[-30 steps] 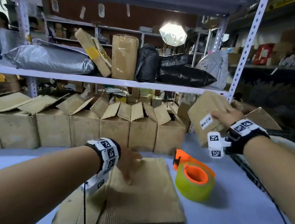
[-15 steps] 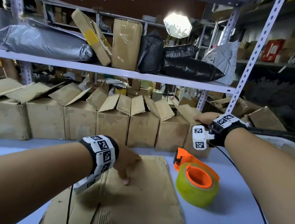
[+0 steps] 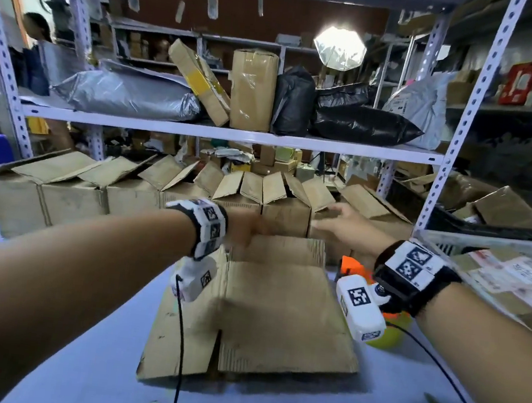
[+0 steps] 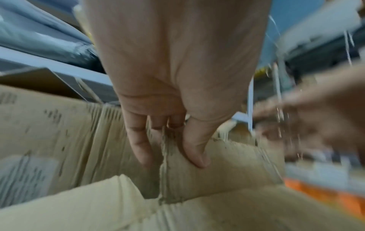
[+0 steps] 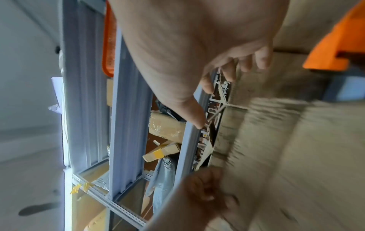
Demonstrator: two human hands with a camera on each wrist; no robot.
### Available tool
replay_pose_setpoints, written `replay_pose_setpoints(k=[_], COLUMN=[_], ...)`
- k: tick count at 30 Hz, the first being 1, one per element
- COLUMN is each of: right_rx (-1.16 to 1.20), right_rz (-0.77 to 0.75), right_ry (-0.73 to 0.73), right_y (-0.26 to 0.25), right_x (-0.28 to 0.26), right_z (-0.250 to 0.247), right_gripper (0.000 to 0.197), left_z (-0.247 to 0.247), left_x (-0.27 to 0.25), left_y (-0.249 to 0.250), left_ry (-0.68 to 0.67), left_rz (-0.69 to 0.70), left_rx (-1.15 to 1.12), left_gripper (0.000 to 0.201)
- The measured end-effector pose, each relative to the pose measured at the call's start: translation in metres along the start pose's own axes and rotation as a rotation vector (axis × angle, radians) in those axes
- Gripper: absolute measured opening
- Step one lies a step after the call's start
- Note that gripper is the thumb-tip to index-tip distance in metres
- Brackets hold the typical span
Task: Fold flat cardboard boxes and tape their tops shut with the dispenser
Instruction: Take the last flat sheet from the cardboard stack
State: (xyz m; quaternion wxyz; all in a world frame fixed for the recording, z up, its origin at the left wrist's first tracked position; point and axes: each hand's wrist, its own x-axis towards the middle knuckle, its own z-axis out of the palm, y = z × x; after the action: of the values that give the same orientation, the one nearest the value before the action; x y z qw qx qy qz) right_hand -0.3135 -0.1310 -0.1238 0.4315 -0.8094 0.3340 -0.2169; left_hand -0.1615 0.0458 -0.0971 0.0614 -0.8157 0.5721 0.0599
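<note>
A flat cardboard box (image 3: 271, 314) lies on the blue-grey table in front of me. My left hand (image 3: 248, 229) is at its far edge. In the left wrist view the left hand (image 4: 168, 150) pinches an upright flap edge (image 4: 197, 176) between thumb and fingers. My right hand (image 3: 335, 221) hovers blurred over the far right corner of the flat box, fingers relaxed and holding nothing; the right wrist view shows the right hand (image 5: 227, 87) empty too. The orange tape dispenser (image 3: 351, 267) with its yellow-green roll (image 3: 390, 333) stands right of the cardboard, partly hidden by my right wrist.
A row of folded boxes (image 3: 132, 199) with raised flaps lines the back of the table under a loaded shelf (image 3: 232, 134). A wire basket (image 3: 485, 241) holding a labelled parcel sits at the right. A person stands far back left.
My right hand let go of the folded box it set at the row's right end and came back toward the flat cardboard. My left hand moved to the far edge and took hold of a flap.
</note>
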Motion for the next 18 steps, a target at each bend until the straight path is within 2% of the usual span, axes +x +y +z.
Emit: replay_pose_setpoints(k=[2,4,8,10,12,14,15,18], right_rx=[0.063,0.143,0.195,0.231,0.276,0.352,0.410,0.559], right_rz=[0.071,0.128,0.232,0.230,0.206,0.172,0.151,0.086], right_ry=[-0.052,-0.062,-0.235,-0.285,-0.250,-0.177,-0.145,-0.074], right_y=[0.005,0.008,-0.014,-0.026,-0.035,-0.037,-0.037,-0.037], right_x=[-0.014,-0.022,-0.045,-0.056,-0.066,-0.068,-0.067,-0.063], right_z=[0.007,0.007,-0.008,-0.017,-0.021,-0.019,-0.017,-0.011], right_gripper=[0.093,0.089,0.050,0.035,0.016,0.005,0.006,0.013], left_z=[-0.019,-0.037,-0.068,-0.074,-0.075,-0.069,-0.065,-0.046], left_x=[-0.010,-0.020,-0.043,-0.049,-0.054,-0.059,-0.060,-0.065], left_y=[-0.002,-0.004,-0.005,-0.008,-0.014,-0.024,-0.031,-0.052], left_ry=[0.052,0.131,0.310,0.368,0.436,0.528,0.579,0.712], left_rz=[-0.036,-0.003,0.051,0.051,0.054,-0.006,-0.066,-0.317], left_rx=[-0.037,-0.122,-0.280,-0.381,-0.431,-0.492,-0.511,-0.499], left_gripper=[0.036,0.035,0.031,0.026,0.023,0.019,0.028,0.082])
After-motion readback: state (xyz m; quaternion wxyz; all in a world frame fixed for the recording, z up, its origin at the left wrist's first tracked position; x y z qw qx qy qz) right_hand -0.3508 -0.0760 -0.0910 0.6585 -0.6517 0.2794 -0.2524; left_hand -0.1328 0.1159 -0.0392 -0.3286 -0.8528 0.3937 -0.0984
